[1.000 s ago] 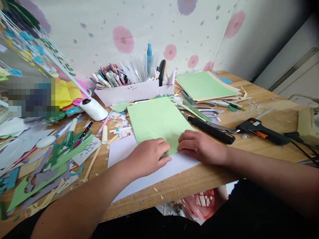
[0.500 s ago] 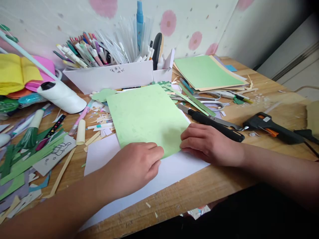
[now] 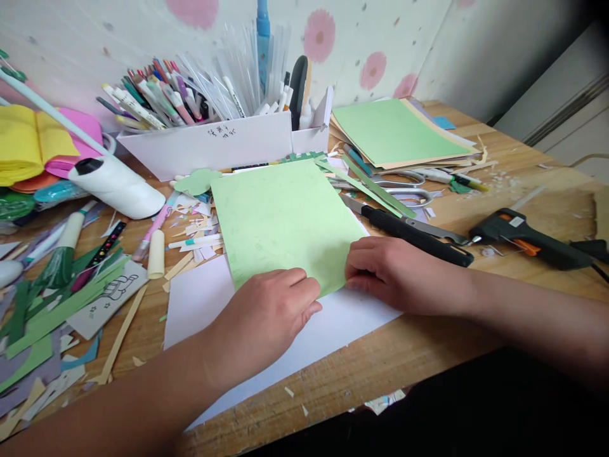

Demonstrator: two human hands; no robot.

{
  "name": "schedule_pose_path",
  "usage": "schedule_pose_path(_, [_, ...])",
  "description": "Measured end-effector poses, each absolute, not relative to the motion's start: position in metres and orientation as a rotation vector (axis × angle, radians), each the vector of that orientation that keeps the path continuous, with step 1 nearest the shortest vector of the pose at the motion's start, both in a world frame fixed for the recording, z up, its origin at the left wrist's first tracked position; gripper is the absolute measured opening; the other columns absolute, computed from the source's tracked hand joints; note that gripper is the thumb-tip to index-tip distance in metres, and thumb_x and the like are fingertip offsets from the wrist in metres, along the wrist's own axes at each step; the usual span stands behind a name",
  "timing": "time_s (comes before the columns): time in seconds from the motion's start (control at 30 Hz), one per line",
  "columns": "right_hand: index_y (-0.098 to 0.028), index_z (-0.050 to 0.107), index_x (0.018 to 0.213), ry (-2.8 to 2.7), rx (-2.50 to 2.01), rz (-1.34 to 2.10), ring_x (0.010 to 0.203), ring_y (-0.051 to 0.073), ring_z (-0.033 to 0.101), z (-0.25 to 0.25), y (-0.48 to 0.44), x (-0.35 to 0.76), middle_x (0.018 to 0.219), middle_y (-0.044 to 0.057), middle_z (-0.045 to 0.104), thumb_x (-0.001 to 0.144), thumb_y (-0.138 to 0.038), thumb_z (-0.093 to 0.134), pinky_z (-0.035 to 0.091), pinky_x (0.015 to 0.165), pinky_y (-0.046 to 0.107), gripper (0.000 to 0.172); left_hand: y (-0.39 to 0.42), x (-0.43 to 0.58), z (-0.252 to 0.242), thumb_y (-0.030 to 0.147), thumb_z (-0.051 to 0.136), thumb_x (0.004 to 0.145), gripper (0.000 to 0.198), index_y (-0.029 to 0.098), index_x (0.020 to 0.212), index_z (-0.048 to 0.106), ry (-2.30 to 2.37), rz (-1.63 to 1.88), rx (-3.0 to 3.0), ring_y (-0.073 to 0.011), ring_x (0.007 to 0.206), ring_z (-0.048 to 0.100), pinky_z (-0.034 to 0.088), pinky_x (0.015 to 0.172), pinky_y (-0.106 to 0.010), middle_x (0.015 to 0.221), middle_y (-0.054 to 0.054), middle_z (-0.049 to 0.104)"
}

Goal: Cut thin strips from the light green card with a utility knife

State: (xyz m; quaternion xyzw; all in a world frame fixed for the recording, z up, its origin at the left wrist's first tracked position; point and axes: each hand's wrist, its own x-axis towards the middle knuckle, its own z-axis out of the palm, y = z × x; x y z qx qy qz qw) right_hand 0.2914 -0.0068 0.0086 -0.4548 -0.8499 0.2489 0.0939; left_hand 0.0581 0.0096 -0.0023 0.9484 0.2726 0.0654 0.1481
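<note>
Your left hand presses palm-down on the near edge of the green sheet, gripping nothing. Your right hand is at its near corner; pinching or pressing, I cannot tell. The sheet lies on white paper on the counter. Press evenly so it doesn't skew.

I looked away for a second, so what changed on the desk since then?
The left hand edged slightly right along the near edge of the green sheet, toward the right hand. Both still rest on that edge; the white paper, knife and glue gun stayed put.
</note>
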Motion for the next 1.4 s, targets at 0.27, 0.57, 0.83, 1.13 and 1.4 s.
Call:
schedule_pose_path(0.27, [-0.019,0.066,0.077,-2.385,-1.816,0.830,0.064,0.012,0.050,0.018,0.000,0.283,0.073,0.001,0.063,0.084,-0.026,0.062,0.033,0.059,0.025,0.011,0.018,0.049,-0.002,0.011,0.045,0.094,0.040,0.029,0.128,0.056,0.576,0.192,2.784,-0.0128,0.062,0.048,0.033,0.055,-0.022,0.072,0.003,0.049])
schedule_pose_path(0.57, [-0.019,0.062,0.068,-2.435,-1.922,0.756,0.058,0.010,0.043,0.018,0.004,0.281,0.064,-0.002,0.058,0.080,-0.028,0.065,0.029,0.054,0.025,0.015,0.022,0.047,-0.005,0.007,0.047,0.092,0.045,0.028,0.129,0.060,0.564,0.179,2.648,-0.0113,0.065,0.050,0.035,0.057,-0.021,0.075,0.002,0.052])
schedule_pose_path(0.83, [-0.019,0.061,0.068,-2.513,-1.958,0.649,0.062,0.013,0.047,0.020,0.006,0.277,0.068,0.000,0.061,0.080,-0.029,0.064,0.029,0.055,0.026,0.015,0.018,0.050,-0.002,0.007,0.041,0.094,0.048,0.030,0.133,0.057,0.624,0.074,2.743,-0.0124,0.062,0.046,0.031,0.054,-0.022,0.072,0.002,0.047])
schedule_pose_path(1.13, [-0.020,0.061,0.070,-2.463,-1.926,0.656,0.063,0.013,0.048,0.013,0.004,0.283,0.069,0.000,0.061,0.079,-0.034,0.065,0.030,0.056,0.026,0.017,0.014,0.055,0.005,0.008,0.038,0.094,0.047,0.028,0.132,0.057,0.687,-0.113,2.765,-0.0150,0.068,0.047,0.031,0.057,-0.024,0.073,0.000,0.049])
schedule_pose_path(1.4, [-0.017,0.060,0.075,-2.444,-1.870,0.612,0.075,0.014,0.052,0.013,0.000,0.302,0.085,0.005,0.062,0.083,-0.030,0.062,0.034,0.065,0.025,0.015,0.014,0.058,0.009,0.016,0.037,0.098,0.038,0.028,0.124,0.063,0.715,-0.112,2.735,-0.0141,0.067,0.046,0.030,0.056,-0.023,0.074,0.000,0.050])
